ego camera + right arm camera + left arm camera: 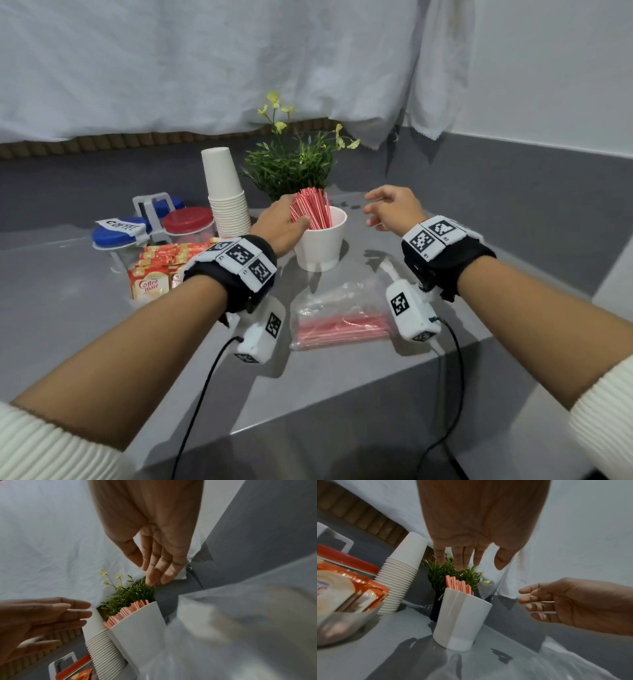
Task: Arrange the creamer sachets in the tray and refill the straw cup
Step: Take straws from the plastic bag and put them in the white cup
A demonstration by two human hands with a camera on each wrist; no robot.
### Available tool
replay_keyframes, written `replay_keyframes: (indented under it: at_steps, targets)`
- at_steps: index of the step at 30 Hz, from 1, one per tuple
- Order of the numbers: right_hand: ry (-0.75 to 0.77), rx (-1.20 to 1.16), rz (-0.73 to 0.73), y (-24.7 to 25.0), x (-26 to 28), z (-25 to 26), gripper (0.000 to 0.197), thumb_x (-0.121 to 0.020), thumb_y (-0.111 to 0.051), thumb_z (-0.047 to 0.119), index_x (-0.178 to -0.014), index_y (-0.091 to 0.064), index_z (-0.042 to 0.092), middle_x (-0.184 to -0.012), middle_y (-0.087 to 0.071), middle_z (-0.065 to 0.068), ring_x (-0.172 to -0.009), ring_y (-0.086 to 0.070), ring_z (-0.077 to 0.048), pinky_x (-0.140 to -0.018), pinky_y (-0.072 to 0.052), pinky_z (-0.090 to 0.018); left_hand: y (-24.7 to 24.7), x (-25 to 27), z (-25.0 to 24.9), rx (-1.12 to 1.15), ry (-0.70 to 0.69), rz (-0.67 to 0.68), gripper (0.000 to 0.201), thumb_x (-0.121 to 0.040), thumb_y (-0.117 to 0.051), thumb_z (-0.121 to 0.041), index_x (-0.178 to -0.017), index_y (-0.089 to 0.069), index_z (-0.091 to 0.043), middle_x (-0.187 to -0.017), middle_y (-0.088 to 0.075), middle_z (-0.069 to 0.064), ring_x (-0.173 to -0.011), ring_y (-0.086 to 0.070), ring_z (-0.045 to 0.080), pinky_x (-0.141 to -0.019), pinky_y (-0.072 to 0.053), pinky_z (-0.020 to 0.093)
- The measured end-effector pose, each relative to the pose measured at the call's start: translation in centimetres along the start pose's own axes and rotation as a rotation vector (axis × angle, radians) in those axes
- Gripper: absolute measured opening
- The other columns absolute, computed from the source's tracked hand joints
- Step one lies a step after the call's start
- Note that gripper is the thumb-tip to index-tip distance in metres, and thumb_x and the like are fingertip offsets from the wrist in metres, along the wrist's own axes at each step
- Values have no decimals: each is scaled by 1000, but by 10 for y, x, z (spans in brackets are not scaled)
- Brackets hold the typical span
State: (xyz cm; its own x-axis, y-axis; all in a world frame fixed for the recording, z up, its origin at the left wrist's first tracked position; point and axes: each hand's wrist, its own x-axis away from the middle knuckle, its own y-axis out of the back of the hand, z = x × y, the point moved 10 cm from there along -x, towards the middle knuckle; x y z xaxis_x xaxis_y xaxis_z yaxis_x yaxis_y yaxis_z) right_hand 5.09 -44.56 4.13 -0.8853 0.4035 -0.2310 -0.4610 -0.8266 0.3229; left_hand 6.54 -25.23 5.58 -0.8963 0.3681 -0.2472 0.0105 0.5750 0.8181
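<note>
A white straw cup (321, 244) stands mid-table, packed with red-striped straws (311, 209). My left hand (282, 219) hovers at the cup's left side with straight fingers beside the straw tops and holds nothing. In the left wrist view the fingers (458, 559) hang above the straws (458, 585). My right hand (385, 209) floats open to the right of the cup, apart from it. A clear plastic bag (339, 315) with more straws lies in front of the cup. Orange-and-white creamer sachets (154, 274) stand packed in a tray (342, 626) at the left.
A stack of white paper cups (226, 198) stands left of the straw cup. A potted green plant (291, 168) is right behind it. Lidded jars in a rack (154, 222), one labelled coffee, sit at the far left. The table edge runs close in front of the bag.
</note>
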Motion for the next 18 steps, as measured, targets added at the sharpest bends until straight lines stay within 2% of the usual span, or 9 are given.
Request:
replay_keyframes:
  at_steps: [2, 5, 7, 10, 12, 15, 18]
  targets:
    - [-25, -8, 13, 4, 14, -9, 19, -87, -45, -3, -84, -55, 14, -69, -56, -1, -30, -48, 2, -52, -39, -23, -7, 13, -4, -13, 21, 17, 47, -95, -46, -24, -138, -36, -6, -142, -43, 13, -128, -43, 26, -101, -33, 29]
    - [-53, 13, 7, 13, 34, -25, 21, -85, -45, -4, -79, -54, 14, -66, -54, -2, -33, -49, 0, -52, -39, -24, -28, 34, -7, -46, 51, 94, 38, -94, -47, -23, -129, -48, -7, -135, -49, 13, -122, -47, 26, -94, -36, 26]
    - [-81, 33, -26, 19, 46, -39, 28, -84, -45, -4, -68, -51, 18, -66, -54, -5, -46, -52, -10, -54, -41, -25, -47, 48, -7, -51, 70, 156, 34, -94, -48, -21, -124, -53, -6, -132, -51, 14, -119, -49, 26, -92, -36, 26]
    - [-125, 83, -106, 28, 62, -60, 33, -84, -46, 0, -59, -49, 21, -64, -55, -6, -64, -56, -24, -58, -46, -28, -75, 67, 2, -56, 108, 236, 31, -93, -50, -21, -120, -56, -8, -131, -50, 15, -120, -47, 28, -98, -36, 31]
    - [-151, 145, -104, 27, 73, -71, 33, -84, -46, 2, -57, -48, 21, -65, -55, -6, -74, -56, -24, -58, -43, -29, -96, 79, 9, -117, 121, 346, 38, -93, -51, -27, -128, -51, -15, -136, -44, 15, -124, -43, 30, -105, -34, 35]
    - [-182, 303, 27, 12, 90, -83, 33, -86, -44, 2, -56, -51, 14, -75, -57, -11, -76, -52, -24, -61, -38, -28, -121, 95, 15, -186, 102, 500, 53, -92, -51, -36, -141, -36, -21, -143, -37, 11, -131, -38, 28, -109, -28, 34]
    - [-189, 376, 145, -6, 103, -90, 22, -82, -46, -2, -74, -66, 1, -82, -63, -18, -80, -57, -30, -68, -43, -32, -127, 104, 15, -219, 69, 514, 60, -92, -51, -37, -144, -28, -21, -145, -35, 9, -133, -35, 27, -111, -26, 34]
